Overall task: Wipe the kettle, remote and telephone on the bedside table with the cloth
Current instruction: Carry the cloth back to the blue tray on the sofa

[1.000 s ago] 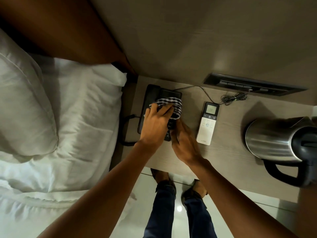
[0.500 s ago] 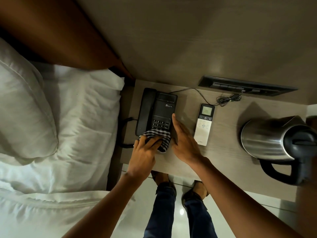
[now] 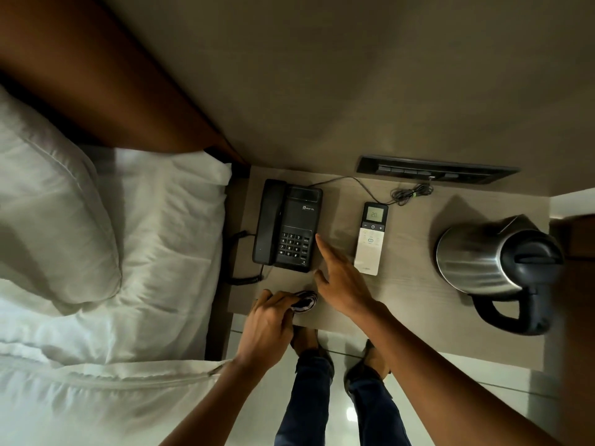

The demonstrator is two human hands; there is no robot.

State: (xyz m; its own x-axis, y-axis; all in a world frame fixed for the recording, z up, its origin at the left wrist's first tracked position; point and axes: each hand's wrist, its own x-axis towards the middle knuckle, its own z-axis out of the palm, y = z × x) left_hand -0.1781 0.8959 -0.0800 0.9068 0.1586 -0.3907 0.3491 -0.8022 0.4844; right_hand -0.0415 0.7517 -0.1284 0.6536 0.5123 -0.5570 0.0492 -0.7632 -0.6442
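The black telephone (image 3: 287,226) lies at the left of the bedside table (image 3: 415,304), its handset on the left side. Near the table's front edge, just below the phone, my left hand (image 3: 269,326) is closed on the bunched striped cloth (image 3: 305,303). My right hand (image 3: 343,278) is flat with fingers spread, between the phone and the white remote (image 3: 371,241), touching neither. The steel kettle (image 3: 492,262) with its black lid and handle stands at the table's right end.
A bed with a white pillow (image 3: 54,217) and sheets fills the left. A thin cable (image 3: 407,194) coils behind the remote, below a dark switch panel (image 3: 434,171) on the wall. My legs and feet (image 3: 341,375) stand on a glossy floor.
My left hand has drawn the cloth down off the telephone to the table's front edge. My right hand has come off the phone's side and lifted slightly to the right.
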